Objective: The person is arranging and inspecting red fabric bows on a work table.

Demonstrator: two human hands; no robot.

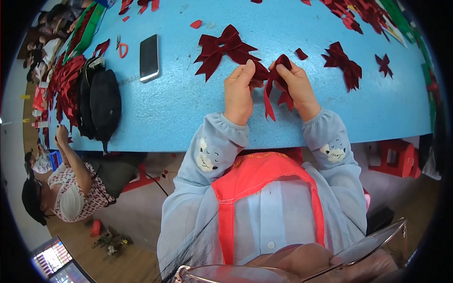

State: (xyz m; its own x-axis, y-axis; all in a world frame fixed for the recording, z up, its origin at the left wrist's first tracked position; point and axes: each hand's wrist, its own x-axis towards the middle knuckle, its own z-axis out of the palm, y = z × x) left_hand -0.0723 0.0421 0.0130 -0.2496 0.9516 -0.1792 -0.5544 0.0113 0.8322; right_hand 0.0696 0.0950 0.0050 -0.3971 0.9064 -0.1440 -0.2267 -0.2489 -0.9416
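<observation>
Dark-red velvet bow (pixel 270 89) sits btwn both hands, over the blue table (pixel 184 108), tails pointing back toward the wearer. L hand (pixel 239 90) pinches its left part, thumb on top, fingers curled under. R hand (pixel 297 87) pinches a loop on the other side, thumb pressed on the ribbon; fingertips underneath partly hidden, can't tell exactly how they sit. Hands near each other, not touching.

Both forearms in lt-blue sleeves (pixel 219 144) w/ white animal patches; red apron (pixel 262 177) over the chest.

Just beyond L hand: a finished-looking bow (pixel 229 46), flat on the table. Small red scrap (pixel 301 54) just past R hand. Farther R: another bow (pixel 344 66), then a small bow (pixel 384 65). Far R corner: heap of red ribbon pcs (pixel 351 14).

Well left of the hands: black phone (pixel 149 57), then scissors (pixel 122 50) w/ orange handles, then a black pouch (pixel 104 104) next to a big red ribbon pile (pixel 65 87). Green tray (pixel 96 23) at far L.

Off the table: seated co-worker (pixel 75 191) in patterned top, L side; red stool (pixel 396 158), R side.
</observation>
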